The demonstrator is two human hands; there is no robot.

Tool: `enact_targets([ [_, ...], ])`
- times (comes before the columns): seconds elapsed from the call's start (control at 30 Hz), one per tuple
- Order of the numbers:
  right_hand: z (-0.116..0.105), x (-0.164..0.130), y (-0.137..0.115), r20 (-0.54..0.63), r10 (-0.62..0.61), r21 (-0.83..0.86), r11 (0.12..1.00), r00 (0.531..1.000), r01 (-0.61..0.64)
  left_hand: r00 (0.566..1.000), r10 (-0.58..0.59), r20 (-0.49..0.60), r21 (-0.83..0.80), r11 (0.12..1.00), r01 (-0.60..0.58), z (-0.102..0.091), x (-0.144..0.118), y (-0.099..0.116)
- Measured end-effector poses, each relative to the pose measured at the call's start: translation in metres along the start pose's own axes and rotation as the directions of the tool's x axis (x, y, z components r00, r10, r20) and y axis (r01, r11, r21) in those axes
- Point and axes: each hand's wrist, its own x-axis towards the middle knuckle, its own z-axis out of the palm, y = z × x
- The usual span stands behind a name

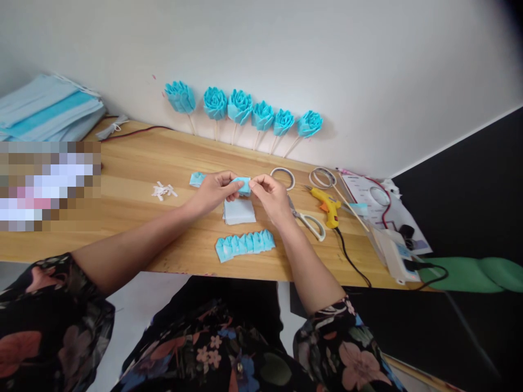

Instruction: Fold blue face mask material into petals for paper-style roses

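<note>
My left hand [213, 191] pinches a small folded piece of light-blue fabric [245, 186] between thumb and fingers, above the middle of the table. On its right edge, the thumb and fingertips of my right hand [272, 197] are closed. Just below lies a stack of pale square sheets [240, 214]. Nearer the table's front edge is a strip of overlapping folded blue pieces [245, 245]. Another blue folded piece [196, 179] is partly hidden behind my left hand. Scissors [312, 224] with pale handles lie beside my right wrist, their blades partly covered.
Several blue fabric roses [239, 106] on sticks lean against the wall. A yellow glue gun [329, 207], tape rolls [322, 177] and a power strip [394, 256] are at right. White scraps [164, 190] and stacked blue masks [49, 109] are at left.
</note>
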Motion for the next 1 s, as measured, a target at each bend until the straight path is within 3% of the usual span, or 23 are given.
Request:
enact_targets([
  [0.17,0.0002,-0.0003,-0.0007,-0.012,-0.018,0.027,0.999,1.000,0.018,1.000,0.012,0.004,-0.010,1.000,-0.012,-0.0002,0.0001,-0.0001],
  [0.3,-0.0001,-0.0006,-0.0051,-0.028,0.076,0.132,0.989,0.997,-0.072,1.000,0.014,-0.027,-0.029,0.999,-0.015,-0.0007,0.0008,-0.0004],
  [0.5,-0.0024,-0.0007,-0.0094,0.092,0.177,0.190,0.963,0.980,-0.192,0.998,0.002,-0.064,-0.097,0.995,-0.008,-0.0015,0.0014,-0.0011],
  [1.0,0.0003,0.0009,-0.0025,0.074,0.141,0.112,0.983,0.987,-0.149,0.998,-0.047,-0.030,-0.081,0.996,0.044,0.0005,-0.0021,0.0049],
])
